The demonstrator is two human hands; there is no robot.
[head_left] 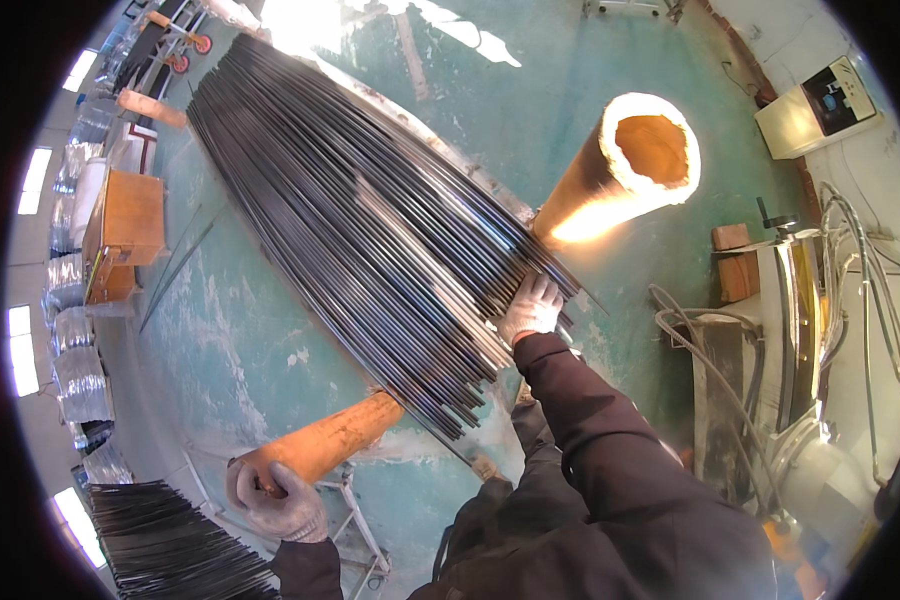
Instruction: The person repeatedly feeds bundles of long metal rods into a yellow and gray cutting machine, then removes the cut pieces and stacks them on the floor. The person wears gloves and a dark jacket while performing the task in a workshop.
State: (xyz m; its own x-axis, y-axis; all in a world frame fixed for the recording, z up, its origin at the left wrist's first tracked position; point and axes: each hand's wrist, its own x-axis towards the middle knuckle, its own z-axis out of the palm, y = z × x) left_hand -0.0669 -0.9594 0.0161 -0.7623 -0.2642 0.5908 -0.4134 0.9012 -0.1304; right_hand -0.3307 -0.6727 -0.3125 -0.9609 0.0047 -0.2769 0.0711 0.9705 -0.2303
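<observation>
A large bundle of long, thin black rods (340, 220) lies on a rack, running from the far left toward me, its near ends uneven. My right hand (532, 308), in a pale work glove, is closed over several rods at the right side near their ends; the undersides of its fingers are hidden. At the lower left stands a brown tube-like post (340, 437) beside the bundle. My left hand (282, 502), in a greyish glove, is wrapped around the top end of this post. A thicker hollow post (590, 185) with a pale rim rises just right of the rods, lit by sunlight.
More black rods (165, 545) lie in a pile at the lower left. A wheeled metal stand (355, 520) is near my left hand. Orange-brown cabinet (128, 220) at left; machine with hoses (730, 390) and white box (818, 108) at right. My feet are on the green floor.
</observation>
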